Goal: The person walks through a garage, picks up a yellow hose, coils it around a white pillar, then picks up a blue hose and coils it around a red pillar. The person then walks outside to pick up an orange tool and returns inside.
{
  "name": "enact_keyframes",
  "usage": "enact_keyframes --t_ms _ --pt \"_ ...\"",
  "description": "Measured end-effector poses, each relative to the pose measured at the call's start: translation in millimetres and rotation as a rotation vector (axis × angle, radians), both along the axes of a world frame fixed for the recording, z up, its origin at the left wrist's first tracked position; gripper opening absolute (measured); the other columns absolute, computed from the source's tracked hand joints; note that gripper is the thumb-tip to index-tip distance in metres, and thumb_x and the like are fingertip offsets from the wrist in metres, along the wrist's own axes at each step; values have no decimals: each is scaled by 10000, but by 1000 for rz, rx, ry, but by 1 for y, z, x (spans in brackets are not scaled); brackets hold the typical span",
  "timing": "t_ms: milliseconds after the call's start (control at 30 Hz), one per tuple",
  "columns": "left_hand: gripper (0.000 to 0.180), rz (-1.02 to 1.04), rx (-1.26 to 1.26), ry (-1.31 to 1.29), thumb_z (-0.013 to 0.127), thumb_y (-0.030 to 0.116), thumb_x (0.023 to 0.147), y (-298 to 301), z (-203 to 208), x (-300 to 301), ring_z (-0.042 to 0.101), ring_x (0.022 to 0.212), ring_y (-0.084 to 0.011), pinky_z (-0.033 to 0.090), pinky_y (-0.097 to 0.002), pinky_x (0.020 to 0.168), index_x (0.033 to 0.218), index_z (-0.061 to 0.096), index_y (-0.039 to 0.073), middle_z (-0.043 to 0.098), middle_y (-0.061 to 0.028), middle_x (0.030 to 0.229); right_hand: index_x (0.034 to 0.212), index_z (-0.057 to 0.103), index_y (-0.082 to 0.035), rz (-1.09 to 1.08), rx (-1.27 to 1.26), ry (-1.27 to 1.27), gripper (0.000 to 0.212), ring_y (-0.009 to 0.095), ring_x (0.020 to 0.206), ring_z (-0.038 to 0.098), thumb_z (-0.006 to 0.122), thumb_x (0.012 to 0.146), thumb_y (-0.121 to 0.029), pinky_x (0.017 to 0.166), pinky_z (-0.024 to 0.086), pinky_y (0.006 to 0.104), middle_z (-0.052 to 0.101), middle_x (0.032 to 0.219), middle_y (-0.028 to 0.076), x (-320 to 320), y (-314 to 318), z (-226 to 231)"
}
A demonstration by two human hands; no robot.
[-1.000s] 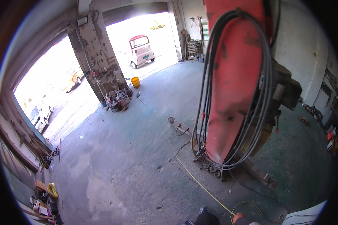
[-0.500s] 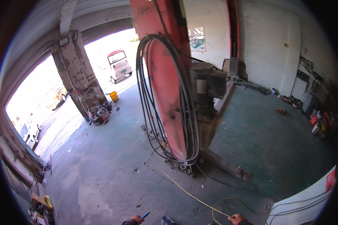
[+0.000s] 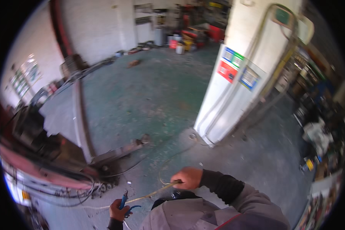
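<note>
My left hand (image 3: 117, 211), low in the head view, is closed around a blue air blow gun (image 3: 124, 200). Its dark tip points up and away, and a curved blue lever sticks out beside my fingers. A pale yellow hose (image 3: 151, 194) runs from near that hand up to my right hand (image 3: 188, 178), which is wrapped round it in front of my body. Past the right hand, the hose bends back in a loop over the floor. Where hose and blow gun join cannot be made out.
The red lift post (image 3: 38, 165) with coiled black cables stands at the left, its metal arm (image 3: 119, 151) low over the floor. A white pillar (image 3: 222, 103) with hanging hoses rises at the right. Clutter (image 3: 318, 134) lines the right side; containers (image 3: 176, 42) stand at the far wall.
The view has swung right, putting the red post at the left and the white pillar in sight. Both hands now show higher, still holding the blue blow gun and the hose.
</note>
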State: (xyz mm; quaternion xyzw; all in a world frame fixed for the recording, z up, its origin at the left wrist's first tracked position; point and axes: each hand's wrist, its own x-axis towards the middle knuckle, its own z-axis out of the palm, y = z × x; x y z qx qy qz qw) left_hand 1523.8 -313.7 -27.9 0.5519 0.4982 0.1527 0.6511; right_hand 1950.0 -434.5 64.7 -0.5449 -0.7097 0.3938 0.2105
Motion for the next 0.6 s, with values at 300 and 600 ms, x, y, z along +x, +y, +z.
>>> enact_keyframes --t_ms 300,600 --pt "602 -662 126 233 691 93 743 28 -25 45 708 968 -241 572 -348 800 1338 596 75 680 -149 1187 963 692 -71 -455 276 -91 203 306 697 637 714 889 -259 628 487 399 651 784 103 13 -33 85" --pt "292 -784 419 292 775 284 801 48 -11 105 689 758 -275 517 -402 680 943 700 41 682 -145 779 941 660 -68 -708 300 -197 190 247 639 626 773 832 -176 586 484 334 654 753 78 36 -55 132"
